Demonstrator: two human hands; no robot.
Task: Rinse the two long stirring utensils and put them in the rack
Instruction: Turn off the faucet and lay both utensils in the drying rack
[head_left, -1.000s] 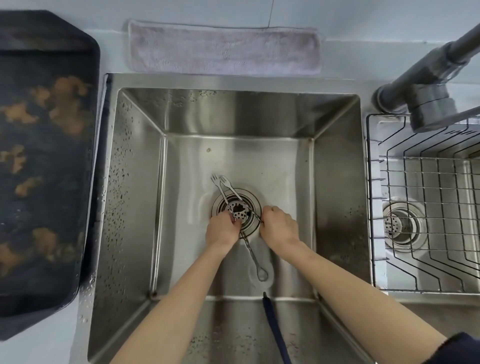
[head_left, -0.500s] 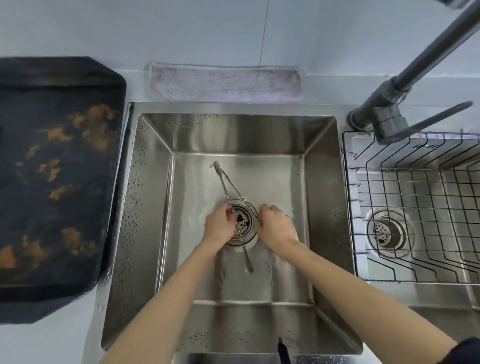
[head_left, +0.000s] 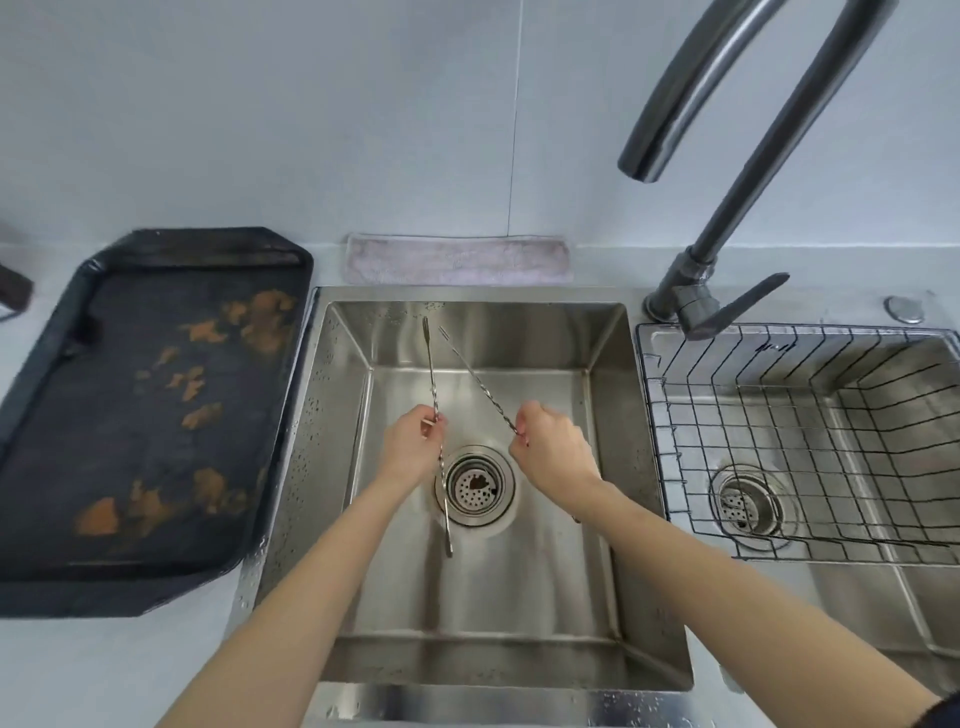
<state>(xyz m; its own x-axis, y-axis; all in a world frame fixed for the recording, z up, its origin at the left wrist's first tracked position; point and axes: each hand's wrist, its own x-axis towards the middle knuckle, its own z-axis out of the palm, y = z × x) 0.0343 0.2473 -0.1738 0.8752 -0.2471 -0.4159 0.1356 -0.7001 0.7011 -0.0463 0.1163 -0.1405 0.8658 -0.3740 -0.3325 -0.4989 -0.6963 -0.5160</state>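
Two long twisted metal stirrers with forked tips are held up over the left sink basin (head_left: 602, 426). My left hand (head_left: 413, 449) grips the left stirrer (head_left: 430, 371) near its middle; its lower end hangs down beside the drain (head_left: 475, 484). My right hand (head_left: 553, 447) grips the right stirrer (head_left: 475, 376), which slants up to the left; its lower end is mostly hidden behind my wrist. The two forked tips are apart, near the basin's back wall. The wire rack (head_left: 800, 431) sits in the right basin, empty.
A dark faucet (head_left: 727, 228) rises between the basins, its spout high at the upper right; no water runs. A black tray with brown stains (head_left: 150, 410) lies on the counter at left. A folded grey cloth (head_left: 460, 260) lies behind the sink.
Both stirrers were together over the drain with my hands close; now they are lifted and separated, one in each hand. The view has tilted up and shows the faucet.
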